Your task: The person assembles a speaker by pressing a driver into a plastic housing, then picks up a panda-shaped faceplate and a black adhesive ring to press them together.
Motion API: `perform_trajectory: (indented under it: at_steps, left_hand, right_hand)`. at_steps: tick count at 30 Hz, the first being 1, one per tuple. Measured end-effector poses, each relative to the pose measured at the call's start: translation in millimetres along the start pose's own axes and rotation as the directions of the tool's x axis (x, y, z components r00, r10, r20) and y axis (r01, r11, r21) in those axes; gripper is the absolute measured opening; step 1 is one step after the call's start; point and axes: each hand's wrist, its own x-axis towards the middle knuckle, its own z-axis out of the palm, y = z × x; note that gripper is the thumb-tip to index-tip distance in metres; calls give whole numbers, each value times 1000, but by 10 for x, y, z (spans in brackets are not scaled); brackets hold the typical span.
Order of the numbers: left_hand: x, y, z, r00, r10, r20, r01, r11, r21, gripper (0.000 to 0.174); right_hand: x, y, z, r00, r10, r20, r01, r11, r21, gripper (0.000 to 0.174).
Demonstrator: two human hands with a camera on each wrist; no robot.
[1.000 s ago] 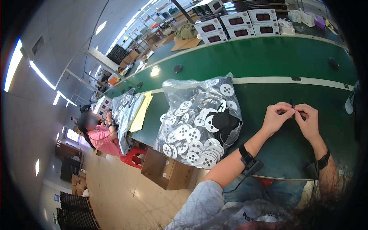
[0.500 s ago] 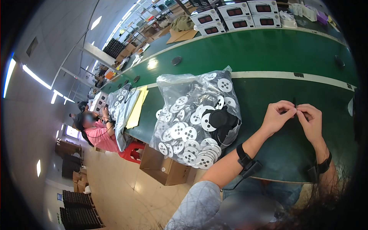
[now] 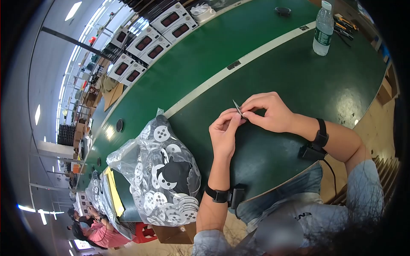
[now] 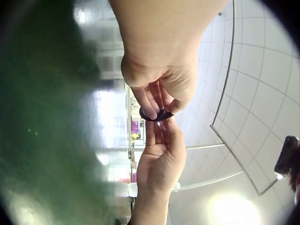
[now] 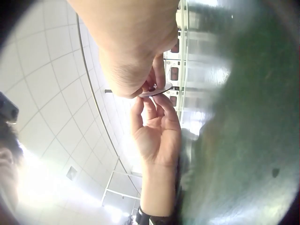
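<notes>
Fingertips of both hands pinch a thin round disc [image 3: 238, 109] above the green table, the left hand [image 3: 224, 135] on one side and the right hand [image 3: 271, 113] on the other. The disc looks black in the left wrist view [image 4: 157, 115] and pale with a dark rim in the right wrist view [image 5: 157, 92]. Beside the left forearm, a clear plastic bag [image 3: 147, 128] holds white discs [image 3: 161, 133] with dark holes and a black item [image 3: 177, 174]. Fingers partly cover the held disc.
A water bottle [image 3: 323, 32] stands at the upper right, near pens or tools [image 3: 345, 26]. Boxed devices [image 3: 145, 42] are stacked across the green table [image 3: 273, 158]. Yellow sheets [image 3: 113, 194] and a seated person in pink [image 3: 104, 232] are at the lower left.
The head view has swung to the right, bringing the bottle into sight and shifting the bag and hands leftward in the picture. Both hands keep hold of the disc, which shows more of its face.
</notes>
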Motion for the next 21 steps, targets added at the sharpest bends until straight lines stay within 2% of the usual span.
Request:
perform_trajectory:
  at_steps: [7,17,21]
  left_hand:
    - [4,0,4,1000,14,-5,-14,1000,15,9]
    - [-30,-4,23,995,97,-19,-93,983,157,9]
    - [-37,-15,24,995,100,4,-99,985,141,9]
  right_hand:
    - [-10,94,13,998,-53,-17,53,999,-1,12]
    - [-35,37,22,997,-47,-64,45,998,-36,10]
    - [-42,26,14,997,-35,-67,32,999,-40,11]
